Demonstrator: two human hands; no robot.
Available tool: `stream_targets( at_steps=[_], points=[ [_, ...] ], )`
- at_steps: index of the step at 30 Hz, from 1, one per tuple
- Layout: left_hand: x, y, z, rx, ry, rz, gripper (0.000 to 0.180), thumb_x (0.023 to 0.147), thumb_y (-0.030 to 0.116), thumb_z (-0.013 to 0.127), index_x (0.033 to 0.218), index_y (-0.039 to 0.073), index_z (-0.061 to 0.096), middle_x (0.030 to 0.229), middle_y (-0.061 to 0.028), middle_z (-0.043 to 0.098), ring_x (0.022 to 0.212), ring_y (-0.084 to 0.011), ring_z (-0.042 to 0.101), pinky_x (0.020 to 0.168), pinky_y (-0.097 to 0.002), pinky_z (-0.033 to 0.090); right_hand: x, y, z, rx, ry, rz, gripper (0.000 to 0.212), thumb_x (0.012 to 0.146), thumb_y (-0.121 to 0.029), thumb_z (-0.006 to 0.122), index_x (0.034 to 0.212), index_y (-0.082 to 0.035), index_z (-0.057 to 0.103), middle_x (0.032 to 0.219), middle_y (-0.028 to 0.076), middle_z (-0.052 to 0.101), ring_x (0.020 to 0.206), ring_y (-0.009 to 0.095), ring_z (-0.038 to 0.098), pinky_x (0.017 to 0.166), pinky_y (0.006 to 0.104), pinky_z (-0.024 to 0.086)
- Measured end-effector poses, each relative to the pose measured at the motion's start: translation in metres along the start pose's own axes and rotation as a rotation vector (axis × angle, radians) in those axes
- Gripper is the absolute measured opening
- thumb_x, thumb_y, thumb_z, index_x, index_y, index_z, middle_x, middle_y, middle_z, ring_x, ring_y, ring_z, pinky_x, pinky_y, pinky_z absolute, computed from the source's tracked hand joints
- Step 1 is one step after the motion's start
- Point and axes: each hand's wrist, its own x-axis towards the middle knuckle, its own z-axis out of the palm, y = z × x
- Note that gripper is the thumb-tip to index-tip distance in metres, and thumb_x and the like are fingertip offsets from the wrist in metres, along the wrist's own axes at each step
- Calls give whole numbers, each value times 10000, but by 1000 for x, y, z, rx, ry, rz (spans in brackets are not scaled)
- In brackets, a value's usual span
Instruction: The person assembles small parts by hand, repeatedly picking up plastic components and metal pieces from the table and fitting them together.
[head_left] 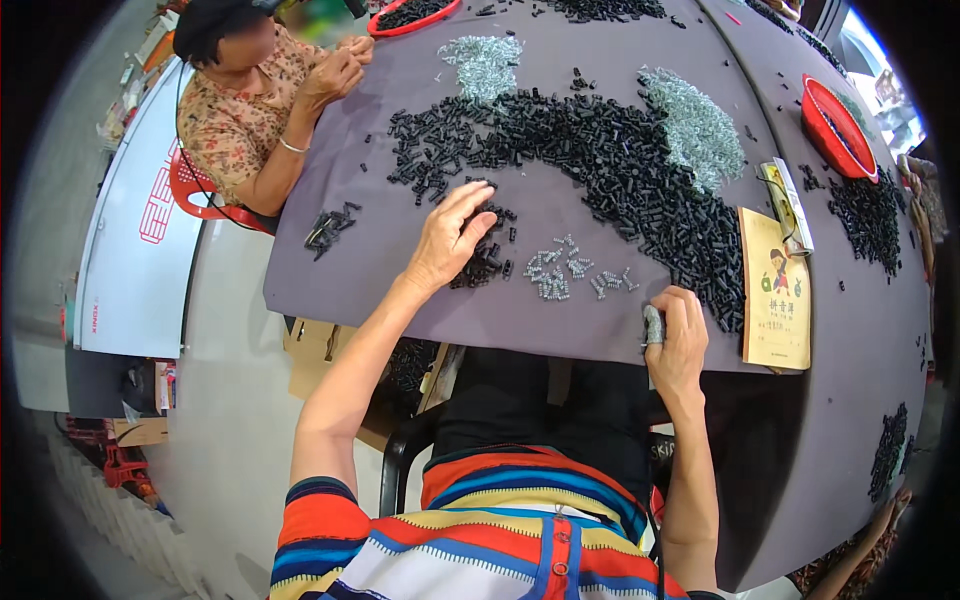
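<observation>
My left hand (455,235) lies open, fingers stretched forward and thumb apart, over the left side of a small heap of black plastic pieces (487,262). To its right is a loose cluster of small silvery coiled pieces that look like springs (552,275). My right hand (682,335) rests by the table's near edge, fingers curled down, a grey wrap on the thumb (654,326); whatever they hold is hidden. Just beyond it runs a broad curved pile of short black cylindrical pieces (620,180).
Two heaps of silvery pieces (700,130) (483,65) border the black pile. A yellow booklet (775,300) and a long narrow box (788,205) lie right. Red baskets (840,130) (410,15) stand farther off. A person (245,110) works at the left edge; a few dark pieces (330,230) lie nearby.
</observation>
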Motion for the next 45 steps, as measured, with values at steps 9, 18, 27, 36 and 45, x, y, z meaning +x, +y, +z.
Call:
stream_targets(
  at_steps=[9,18,27,36,45],
  points=[
    [17,1,2,41,-49,65,171,809,118,647,945,15,647,1104,-143,601,1020,-304,570,896,-385,437,4,-1,-2,-2,-30,36,234,665,76,561,877,-8,507,915,151,538,837,348,520,723,400,426],
    [123,-41,48,277,4,286,533,772,369,681,1172,35,563,1251,-213,487,1158,-356,472,964,-431,380,5,0,0,12,-38,34,274,630,105,558,874,-9,506,893,145,539,808,340,519,694,394,421],
    [106,-40,47,244,-109,282,389,819,201,636,1164,37,566,1249,-160,503,1146,-327,483,971,-400,376,5,0,-1,10,-54,57,251,644,75,561,874,-13,514,896,140,539,806,338,516,696,398,416],
    [67,-25,26,181,-246,308,385,816,45,583,1200,68,556,1337,-137,444,1257,-311,399,1028,-400,326,8,0,1,7,-38,44,254,641,73,561,875,-13,513,887,135,539,794,334,513,690,392,414],
    [34,-9,20,114,-276,292,299,781,-11,597,1062,82,637,1297,-113,498,1268,-307,399,1042,-402,314,6,-2,1,5,-28,33,269,635,86,552,883,-8,512,891,145,538,795,339,513,688,396,414]
  ],
)
